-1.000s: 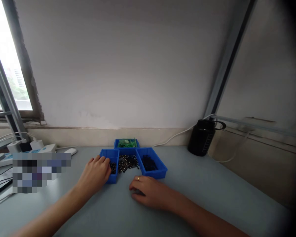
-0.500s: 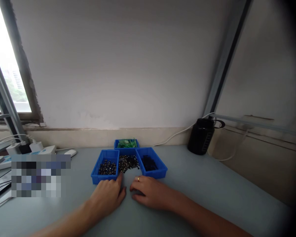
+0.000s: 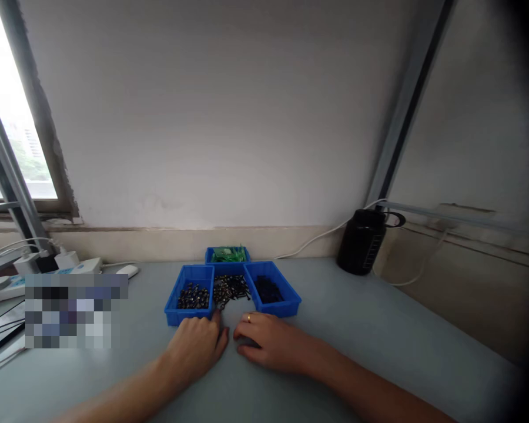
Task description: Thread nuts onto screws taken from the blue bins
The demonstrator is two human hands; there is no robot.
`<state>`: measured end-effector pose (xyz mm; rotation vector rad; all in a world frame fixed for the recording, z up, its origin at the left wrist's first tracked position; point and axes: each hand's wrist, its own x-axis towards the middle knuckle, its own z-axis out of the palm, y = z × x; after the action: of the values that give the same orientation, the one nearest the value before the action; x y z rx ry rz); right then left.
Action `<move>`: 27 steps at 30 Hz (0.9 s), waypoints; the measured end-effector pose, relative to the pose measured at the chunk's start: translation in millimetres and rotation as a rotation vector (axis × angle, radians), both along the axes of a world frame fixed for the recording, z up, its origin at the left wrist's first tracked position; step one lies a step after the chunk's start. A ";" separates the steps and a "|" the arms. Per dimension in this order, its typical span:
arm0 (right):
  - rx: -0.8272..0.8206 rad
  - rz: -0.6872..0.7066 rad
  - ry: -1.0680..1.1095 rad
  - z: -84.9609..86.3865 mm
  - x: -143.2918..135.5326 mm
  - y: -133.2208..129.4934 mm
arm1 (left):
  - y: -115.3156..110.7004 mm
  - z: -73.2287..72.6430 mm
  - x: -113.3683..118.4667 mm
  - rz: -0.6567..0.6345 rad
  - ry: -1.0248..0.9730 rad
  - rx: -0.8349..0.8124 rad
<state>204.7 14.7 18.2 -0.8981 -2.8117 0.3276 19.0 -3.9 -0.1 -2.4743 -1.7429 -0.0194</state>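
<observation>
- Metal parts [image 3: 194, 296]: loose in left blue bin [image 3: 176, 318].
- Left hand [image 3: 196, 346]: thumb and index apart, nothing seen held, index by screw pile [image 3: 231, 286].
- Right hand [image 3: 273, 342]: curled, grip can't tell, near right bin [image 3: 282, 308].
- Plenty left loose; nothing finished visible.

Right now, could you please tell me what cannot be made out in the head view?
In the head view:
Whether the bare right hand holds anything: its curled fingers hide it.
Exact shapes of small dark pieces in the right blue plastic tray: too small, dark.
Part of the grey tabletop at left: a pixelated patch covers it.
</observation>
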 end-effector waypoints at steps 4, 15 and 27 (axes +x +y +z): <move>0.002 0.005 -0.003 1.1 0.1 -0.4 | -0.3 0.2 -0.9 -0.011 0.020 -0.001; -0.011 0.004 0.005 0.0 0.1 0.0 | 0.0 -0.6 -2.1 -0.030 0.024 0.024; -0.009 0.001 0.003 0.2 0.3 -0.6 | 0.3 -0.2 -4.0 -0.042 0.009 0.010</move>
<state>205.0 14.1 18.4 -0.8981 -2.8099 0.3421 15.0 -3.6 -0.3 -2.4996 -1.6828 -0.0207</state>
